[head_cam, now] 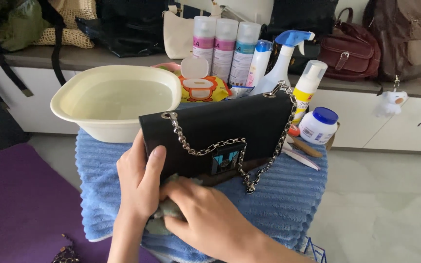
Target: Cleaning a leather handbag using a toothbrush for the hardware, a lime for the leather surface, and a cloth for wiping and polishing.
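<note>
A black handbag (220,131) with a silver chain strap (205,147) stands on a blue ribbed towel (278,195). My left hand (140,180) grips the bag's lower left corner, thumb on its front. My right hand (200,216) presses a grey-green cloth (164,212) against the bag's bottom edge, and the cloth is mostly hidden under my fingers.
A cream basin (113,100) with water sits behind the bag on the left. Wet wipes (200,87), three spray cans (225,46), a spray bottle (281,63), a foam pump bottle (308,87) and a white jar (317,125) stand behind it. Several bags line the shelf (352,48). A purple mat (20,204) lies lower left.
</note>
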